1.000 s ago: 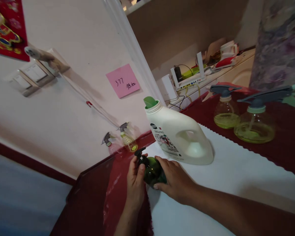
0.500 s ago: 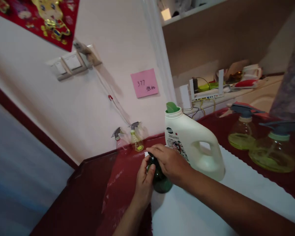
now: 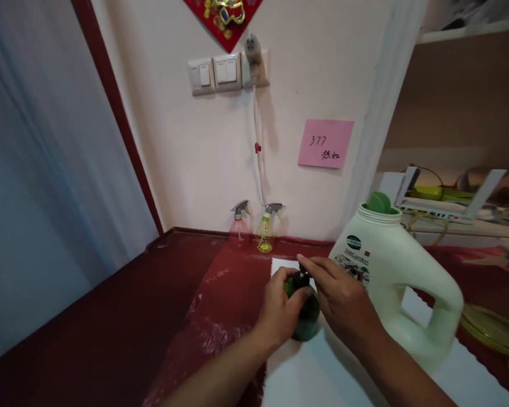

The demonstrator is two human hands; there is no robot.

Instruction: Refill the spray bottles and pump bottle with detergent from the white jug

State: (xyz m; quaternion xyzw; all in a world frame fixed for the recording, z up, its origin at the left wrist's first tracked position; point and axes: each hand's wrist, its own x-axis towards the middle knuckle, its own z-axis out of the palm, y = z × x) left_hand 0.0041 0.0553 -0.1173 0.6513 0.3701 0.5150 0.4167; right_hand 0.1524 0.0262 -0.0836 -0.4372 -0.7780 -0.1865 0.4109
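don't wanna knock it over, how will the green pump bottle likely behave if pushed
The green bottle looks rounded, so it might roll if toppled. Its smooth-looking sides may feel slippery. Pushing high on its narrow black top might tip it.

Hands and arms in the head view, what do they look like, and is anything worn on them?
The left hand and right hand show no gloves or rings, though some fingers are hidden. The left forearm and right forearm show no sleeve, watch or bracelet.
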